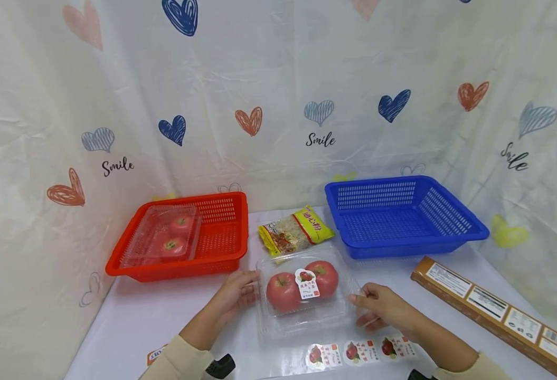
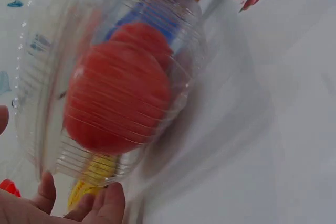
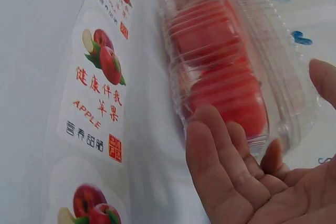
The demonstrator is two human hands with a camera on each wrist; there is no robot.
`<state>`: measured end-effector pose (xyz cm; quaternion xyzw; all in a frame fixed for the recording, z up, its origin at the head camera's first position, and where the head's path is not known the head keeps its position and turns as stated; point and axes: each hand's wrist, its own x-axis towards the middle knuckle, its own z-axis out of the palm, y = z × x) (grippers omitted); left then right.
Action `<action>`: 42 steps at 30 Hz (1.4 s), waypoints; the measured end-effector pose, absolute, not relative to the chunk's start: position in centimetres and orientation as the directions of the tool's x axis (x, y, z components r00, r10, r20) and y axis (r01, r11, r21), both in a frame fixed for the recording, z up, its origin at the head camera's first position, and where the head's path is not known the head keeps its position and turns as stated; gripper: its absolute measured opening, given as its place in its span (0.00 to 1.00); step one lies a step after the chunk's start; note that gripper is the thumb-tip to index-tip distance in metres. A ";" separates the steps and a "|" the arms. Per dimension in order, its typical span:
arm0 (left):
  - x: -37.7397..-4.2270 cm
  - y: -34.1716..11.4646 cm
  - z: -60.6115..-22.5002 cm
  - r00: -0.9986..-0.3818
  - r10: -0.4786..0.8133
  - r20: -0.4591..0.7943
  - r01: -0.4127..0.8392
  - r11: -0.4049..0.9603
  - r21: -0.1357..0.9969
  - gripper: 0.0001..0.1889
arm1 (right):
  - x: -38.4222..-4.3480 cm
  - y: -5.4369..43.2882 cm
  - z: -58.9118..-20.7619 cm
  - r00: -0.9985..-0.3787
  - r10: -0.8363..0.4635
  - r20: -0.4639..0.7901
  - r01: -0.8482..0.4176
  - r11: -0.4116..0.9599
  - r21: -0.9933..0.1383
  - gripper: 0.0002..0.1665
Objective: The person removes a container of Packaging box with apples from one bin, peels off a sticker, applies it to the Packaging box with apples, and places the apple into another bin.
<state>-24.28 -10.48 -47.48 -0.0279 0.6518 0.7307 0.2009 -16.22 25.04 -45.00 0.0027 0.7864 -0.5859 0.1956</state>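
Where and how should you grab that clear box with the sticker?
Probably take the clear box by its rim at both ends, from left and right at once: it is broad, that rim juts outward, and red fruits fill the middle.

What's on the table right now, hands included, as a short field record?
left hand: grips clear box, left side
right hand: grips clear box, right side
clear box: two red fruits inside, label on top
red basket: second clear box, two red fruits inside
yellow packet: between the baskets
blue basket: right of yellow packet
sticker sheet: three labels showing, near side of clear box
long carton: right of clear box
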 end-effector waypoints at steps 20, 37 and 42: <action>-19.3 -10.9 -46.8 -0.770 0.603 -0.209 -0.429 -0.247 0.869 0.12 | -14.1 22.2 -43.3 -0.973 0.117 -0.199 0.173 -0.202 -0.964 0.28; -17.4 -8.9 -44.8 -0.632 0.767 -0.109 -0.279 -0.094 0.956 0.21 | -12.7 22.5 -40.3 -0.975 -0.078 -0.209 0.221 -0.208 -0.953 0.56; -19.2 -8.9 -44.7 -0.540 0.842 -0.002 -0.258 -0.163 0.952 0.15 | -13.1 23.9 -38.6 -0.978 -0.095 -0.184 0.197 -0.147 -0.969 0.46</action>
